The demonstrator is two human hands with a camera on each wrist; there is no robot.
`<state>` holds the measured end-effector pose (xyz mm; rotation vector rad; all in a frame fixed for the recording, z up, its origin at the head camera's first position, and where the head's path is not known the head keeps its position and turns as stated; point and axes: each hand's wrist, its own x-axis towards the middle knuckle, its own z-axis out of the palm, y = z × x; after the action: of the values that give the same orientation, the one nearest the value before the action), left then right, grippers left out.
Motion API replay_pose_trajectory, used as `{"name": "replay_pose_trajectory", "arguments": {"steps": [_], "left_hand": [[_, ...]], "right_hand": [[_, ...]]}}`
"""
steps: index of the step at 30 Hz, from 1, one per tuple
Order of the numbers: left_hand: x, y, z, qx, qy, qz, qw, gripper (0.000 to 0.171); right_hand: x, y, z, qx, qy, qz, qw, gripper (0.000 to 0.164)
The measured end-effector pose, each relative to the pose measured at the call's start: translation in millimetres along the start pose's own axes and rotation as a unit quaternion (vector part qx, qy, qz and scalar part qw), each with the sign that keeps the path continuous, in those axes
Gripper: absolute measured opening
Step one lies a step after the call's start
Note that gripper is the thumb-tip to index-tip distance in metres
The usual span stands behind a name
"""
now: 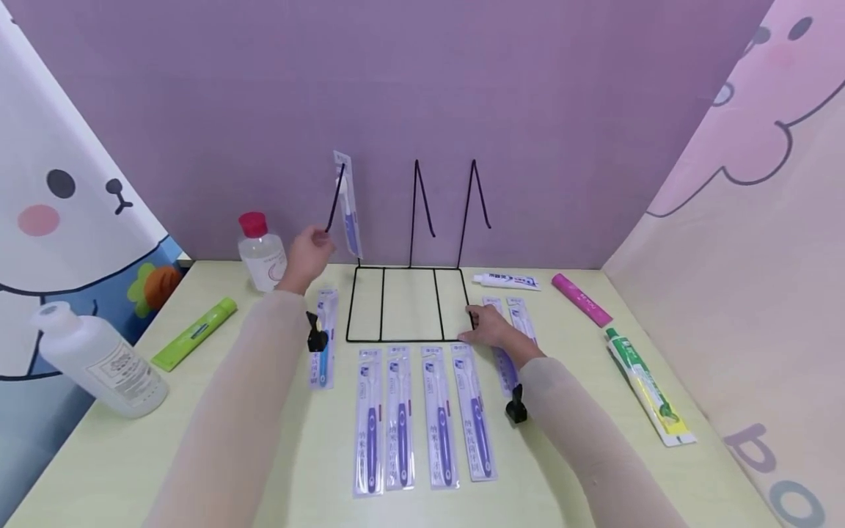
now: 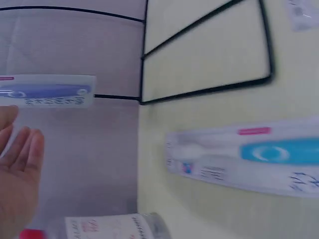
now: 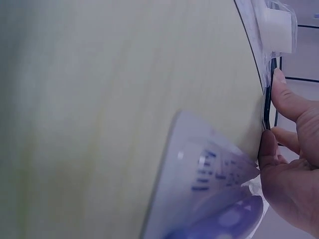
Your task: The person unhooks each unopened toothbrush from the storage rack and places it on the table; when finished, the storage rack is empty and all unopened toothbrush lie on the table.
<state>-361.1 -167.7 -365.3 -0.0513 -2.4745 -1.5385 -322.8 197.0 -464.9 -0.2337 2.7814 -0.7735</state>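
A black wire display rack point(image 1: 411, 268) stands against the purple wall with three upright hooks. One packaged toothbrush point(image 1: 351, 224) hangs on its left hook. My left hand point(image 1: 310, 257) is at that hook's front end, just left of the hanging pack; in the left wrist view its fingers point(image 2: 22, 154) are loosely bent with nothing visible between them. At the rack base's front right corner, my right hand point(image 1: 488, 326) grips the wire between thumb and fingers. Several purple toothbrush packs point(image 1: 403, 425) lie in a row before the rack. A blue toothbrush pack point(image 1: 323, 363) lies left of it.
Two more toothbrush packs point(image 1: 503, 363) lie partly under the right forearm. A red-capped bottle point(image 1: 264, 257), a green tube point(image 1: 194, 334) and a white bottle point(image 1: 105, 367) are at left. At right are a white tube point(image 1: 507, 281), a pink tube point(image 1: 581, 299) and a green-yellow toothpaste tube point(image 1: 647, 389).
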Motion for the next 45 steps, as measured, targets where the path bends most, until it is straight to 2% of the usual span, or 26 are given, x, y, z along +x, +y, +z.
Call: {"name": "replay_pose_trajectory", "arguments": {"steps": [4,7,10,12,16,21,28,33,36,41,45], "left_hand": [[10.1,18.9,5.2,-0.077,0.024,0.029,0.9963,0.044],[14.2,29.5,9.3,-0.128,0.011,0.049,0.9905,0.052],[17.6,34.3,13.6,-0.164,-0.016,0.046,0.9852,0.06],[19.9,34.5,16.0,-0.181,-0.029,0.028,0.9827,0.064],[22.6,30.6,21.1,-0.189,-0.033,-0.005,0.9814,0.068],[22.2,24.6,28.1,-0.22,-0.002,-0.014,0.9753,0.064],[18.5,13.7,36.0,-0.29,0.038,-0.021,0.956,0.048],[17.5,9.5,35.6,-0.306,0.049,0.0,0.9509,0.041],[17.9,10.2,34.6,-0.303,0.048,0.015,0.9517,0.039],[16.9,14.6,34.4,-0.284,0.026,0.022,0.9582,0.038],[10.0,17.3,30.6,-0.291,-0.002,0.017,0.9567,0.039]], "right_hand": [[-1,-2,2,-0.006,-0.004,0.006,1.0,0.08],[-2,-3,1,-0.011,0.001,0.011,1.0,0.079],[-4,-3,0,-0.01,0.005,0.011,1.0,0.079],[-4,-3,0,-0.01,0.002,0.007,1.0,0.079],[-3,-3,1,-0.009,-0.004,0.008,1.0,0.079],[-2,-3,1,-0.008,0.002,0.016,1.0,0.08],[-2,-3,0,-0.012,0.001,0.015,1.0,0.079],[-1,-3,-1,-0.01,0.0,0.013,1.0,0.079],[-1,-2,-1,-0.009,0.0,0.011,1.0,0.079],[-2,-2,-2,-0.009,-0.001,0.011,1.0,0.079],[-2,-3,-2,-0.008,-0.005,0.007,1.0,0.08]]}}
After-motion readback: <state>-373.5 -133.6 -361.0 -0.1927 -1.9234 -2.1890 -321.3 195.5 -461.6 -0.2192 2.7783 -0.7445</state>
